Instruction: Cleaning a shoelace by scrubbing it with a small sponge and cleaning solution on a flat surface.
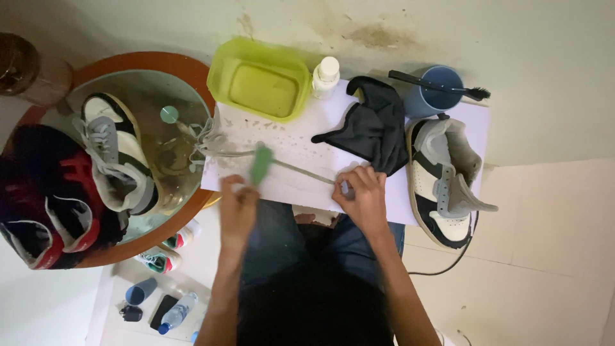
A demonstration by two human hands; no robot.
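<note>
While the left hand point(238, 206) closes around a green brush point(261, 163), blurred as if mid-stroke, the right hand point(362, 192) pinches one end of a grey shoelace point(301, 170) flat against the white desk point(301, 138). The lace runs from the right fingertips, under the brush head, to a loose bundle just beyond the left hand at the desk's edge.

Several things could go wrong, as I judge it. If the pinch slackens, the brush may drag the lace along and bunch it instead of scrubbing it. A wide stroke away from the left hand could strike the yellow-green tub point(265, 80), which sits just past the brush, and spill whatever it holds. Beyond the right hand, a small white bottle point(325, 77) stands upright and looks easy to topple. The dark cloth point(375, 125) touches the right fingertips, so it could get caught under the lace. Outward from the right hand, a grey-and-white sneaker point(444, 179) overhangs the desk's near edge; a nudge from the wrist might tip it to the floor.
</note>
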